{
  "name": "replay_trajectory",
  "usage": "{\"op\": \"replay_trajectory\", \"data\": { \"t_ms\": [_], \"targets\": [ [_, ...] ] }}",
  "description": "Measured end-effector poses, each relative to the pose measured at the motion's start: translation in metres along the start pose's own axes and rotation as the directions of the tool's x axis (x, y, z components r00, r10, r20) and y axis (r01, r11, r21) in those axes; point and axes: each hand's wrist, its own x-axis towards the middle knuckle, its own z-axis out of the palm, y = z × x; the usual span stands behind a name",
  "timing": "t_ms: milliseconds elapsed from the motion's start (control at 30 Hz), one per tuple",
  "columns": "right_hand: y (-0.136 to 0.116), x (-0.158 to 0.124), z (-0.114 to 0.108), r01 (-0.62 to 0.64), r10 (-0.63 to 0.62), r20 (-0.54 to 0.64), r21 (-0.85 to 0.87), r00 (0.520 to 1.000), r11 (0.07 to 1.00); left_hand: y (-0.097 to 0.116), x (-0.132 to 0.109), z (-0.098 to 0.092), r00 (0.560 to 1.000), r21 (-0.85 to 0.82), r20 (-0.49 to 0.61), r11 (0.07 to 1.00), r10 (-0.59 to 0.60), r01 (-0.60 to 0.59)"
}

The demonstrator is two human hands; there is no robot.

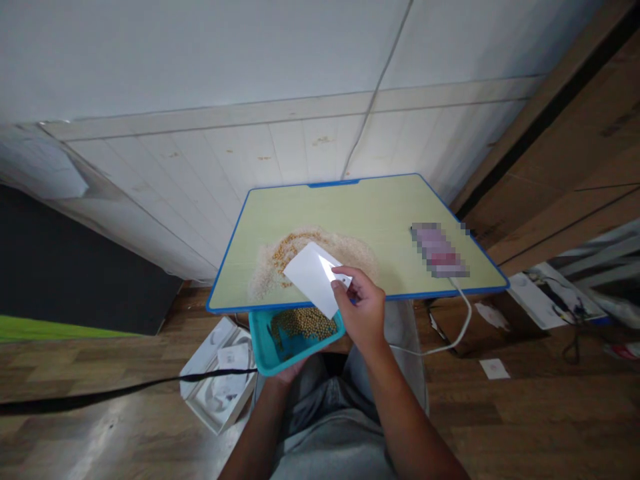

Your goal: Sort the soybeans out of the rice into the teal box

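Note:
A stiff white card (311, 275) is pinched at its right end by the thumb and fingers of my right hand (364, 307). The card slants over a spread of rice-like pale grains (357, 250) on the small table (380, 207). Among the grains lie yellow-orange kernels or beans (281, 252), partly covered by the card. My left hand (290, 371) holds a teal plastic basket (261, 343) from below, just under the table's front edge; most of its fingers are hidden. Round tan beans (305, 323) lie in the basket.
A blurred-out phone-like object (439, 250) lies on the table's right side, with a white cable (467, 310) hanging off the edge. An open white box (220, 373) sits on the floor at left. Cardboard (565, 133) stands at right, and a wall (225, 153) closes the back.

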Motion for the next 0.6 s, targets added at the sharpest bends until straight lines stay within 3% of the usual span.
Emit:
{"op": "replay_trajectory", "data": {
  "t_ms": [133,300,467,600],
  "targets": [
    [0.0,0.0,-0.001,-0.022,0.022,0.018,0.01,1.0,1.0,0.0,-0.001,0.008,0.997,0.025,-0.02,0.997,0.077,-0.077],
    [0.002,-0.001,-0.001,-0.04,0.038,0.051,0.027,0.998,0.999,0.0,0.0,0.019,0.999,0.033,0.021,0.999,0.028,-0.028],
    [0.003,-0.001,-0.001,-0.04,0.038,0.094,0.025,0.995,0.999,-0.003,0.0,0.037,0.975,0.113,-0.216,0.993,0.051,-0.027],
    [0.002,-0.001,-0.003,-0.037,0.037,0.099,-0.005,0.994,0.999,-0.005,-0.001,0.048,0.945,0.106,-0.314,0.992,0.094,-0.063]
  ]
}}
